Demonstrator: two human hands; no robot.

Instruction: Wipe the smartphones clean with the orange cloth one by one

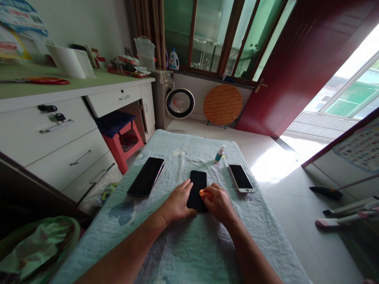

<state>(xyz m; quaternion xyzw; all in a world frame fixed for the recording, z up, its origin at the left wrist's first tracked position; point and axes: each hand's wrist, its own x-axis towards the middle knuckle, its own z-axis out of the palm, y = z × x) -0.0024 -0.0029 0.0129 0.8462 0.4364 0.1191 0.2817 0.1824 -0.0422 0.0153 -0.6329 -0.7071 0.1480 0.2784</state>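
A black phone (196, 185) lies face up on the pale blue quilted cover, between my hands. My left hand (177, 201) rests along its left side, fingers on the edge and thumb at the lower corner, steadying it. Pinched in my right hand (219, 202) is an orange cloth (205, 194), pressed on the right part of the screen. Off to the left lie dark devices in a stack, a large black phone or tablet (147, 176) on top. A white phone (241, 177) with a dark screen lies to the right. Behind it stands a small spray bottle (219, 154).
The quilted cover (189, 244) spreads over the surface before me. At left are a white drawer desk (65, 130), a red stool (126, 138) and a green bin (74, 228). Farther back are a washing machine with its round door (180, 103) open and a folded round table (222, 104).
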